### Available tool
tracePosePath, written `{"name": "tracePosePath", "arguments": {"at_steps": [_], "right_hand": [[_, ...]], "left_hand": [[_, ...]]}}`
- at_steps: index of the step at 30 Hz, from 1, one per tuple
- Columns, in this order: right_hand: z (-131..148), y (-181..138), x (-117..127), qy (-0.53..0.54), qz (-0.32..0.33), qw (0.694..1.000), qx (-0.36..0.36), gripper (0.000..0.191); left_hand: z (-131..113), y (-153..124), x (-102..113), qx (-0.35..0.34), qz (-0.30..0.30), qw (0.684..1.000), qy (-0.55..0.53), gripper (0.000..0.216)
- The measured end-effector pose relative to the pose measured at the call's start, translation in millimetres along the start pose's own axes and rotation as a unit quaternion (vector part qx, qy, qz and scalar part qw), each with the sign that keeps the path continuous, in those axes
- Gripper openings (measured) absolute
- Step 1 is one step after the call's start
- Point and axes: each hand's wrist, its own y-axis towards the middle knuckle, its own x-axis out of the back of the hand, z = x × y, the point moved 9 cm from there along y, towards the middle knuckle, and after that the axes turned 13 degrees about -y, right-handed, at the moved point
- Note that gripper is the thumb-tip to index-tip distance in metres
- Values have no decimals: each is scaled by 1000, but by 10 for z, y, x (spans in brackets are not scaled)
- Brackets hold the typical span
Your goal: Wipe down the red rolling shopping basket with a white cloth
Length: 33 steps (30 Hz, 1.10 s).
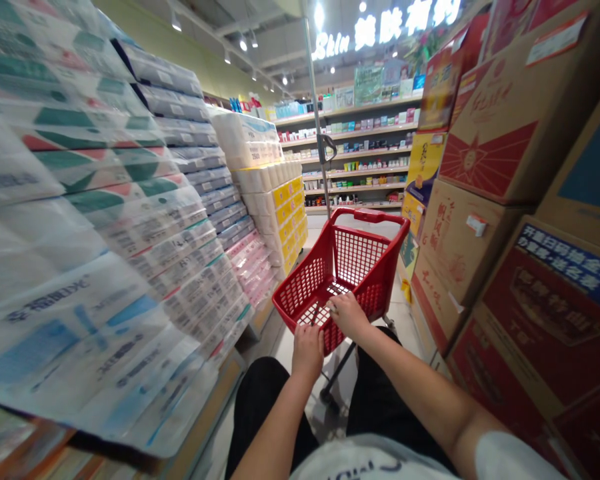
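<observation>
A red plastic shopping cart [300, 283] on wheels stands right in front of me, its near end pointing at my legs. My left hand [309, 347] is closed over the cart's near rim, with the fingers bent into the basket. Just to its right, my right hand [349, 315] grips the same rim near the corner, its fingers curled inward. Between the hands a thin dark thing shows against the basket floor; I cannot make out what it is. The cart's handle [369, 216] is at the far end, with no hand on it.
Wrapped tissue packs [130, 173] are stacked high along the left. Cardboard cartons [485, 127] pile up close on the right. Ahead, a metal pole [316, 100] rises in front of shelves [360, 150] of small boxes and bottles. Pale floor runs between the stacks.
</observation>
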Motion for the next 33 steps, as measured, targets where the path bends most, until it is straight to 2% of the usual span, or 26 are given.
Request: {"name": "tracePosePath", "arguments": {"at_steps": [2, 5, 7, 12, 18, 24, 30, 33], "right_hand": [[15, -16, 6, 3, -1, 1000, 4, 14], [202, -81, -22, 13, 6, 997, 70, 12], [259, -100, -31, 16, 8, 996, 87, 10], [194, -47, -22, 10, 21, 999, 39, 10], [361, -121, -29, 28, 16, 995, 91, 9], [132, -51, -34, 20, 7, 1000, 19, 13], [375, -163, -23, 45, 14, 995, 91, 14], [329, -158, -13, 50, 16, 996, 76, 14]], "left_hand": [[-9, -15, 11, -5, -7, 1000, 2, 20], [-20, -29, 13, -8, -4, 1000, -2, 21], [-31, -28, 23, -10, -3, 1000, -4, 21], [-32, -30, 34, -13, -5, 1000, -5, 21], [26, -73, -18, -20, 4, 1000, -1, 22], [22, -64, -22, -10, 0, 1000, 11, 21], [21, -81, -34, -10, 7, 1000, 8, 30], [28, -73, -28, -4, 6, 1000, 2, 24]]}}
